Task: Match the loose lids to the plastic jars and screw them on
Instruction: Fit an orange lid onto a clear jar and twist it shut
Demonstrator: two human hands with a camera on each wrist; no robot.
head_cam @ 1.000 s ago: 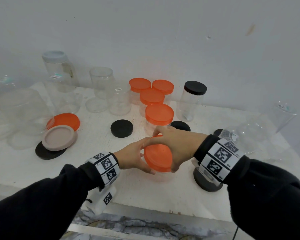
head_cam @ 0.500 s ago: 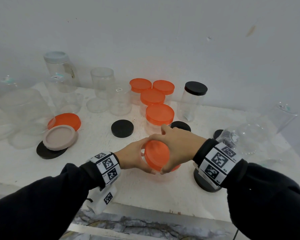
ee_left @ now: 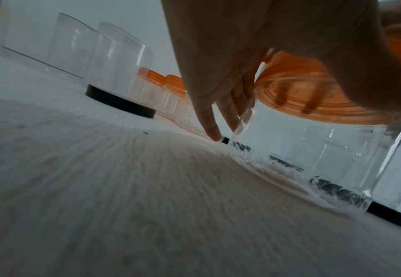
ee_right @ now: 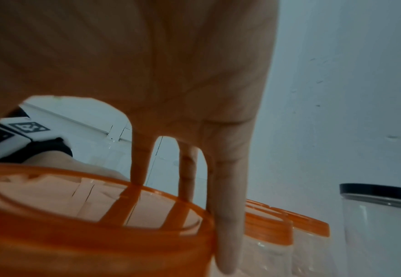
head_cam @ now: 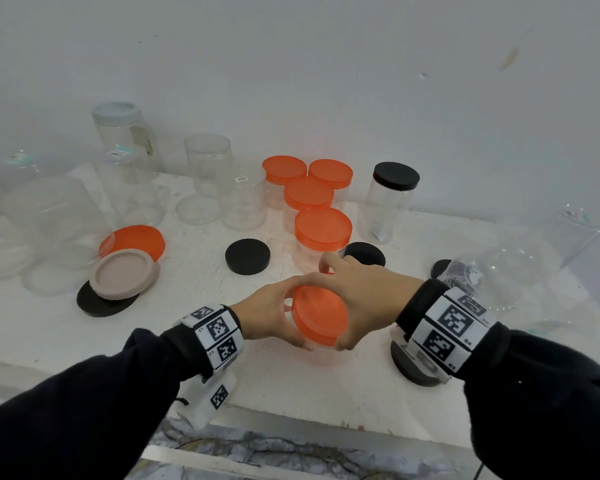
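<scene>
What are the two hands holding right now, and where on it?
The right hand grips the orange lid by its rim from above. The left hand holds the clear jar under that lid, fingers against its side wall.

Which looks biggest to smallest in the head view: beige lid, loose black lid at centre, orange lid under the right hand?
1. Beige lid, widest.
2. Orange lid gripped by the right hand; partly covered and nearer the camera, so its edge over the next is unsure.
3. Loose black lid, smallest.
</scene>
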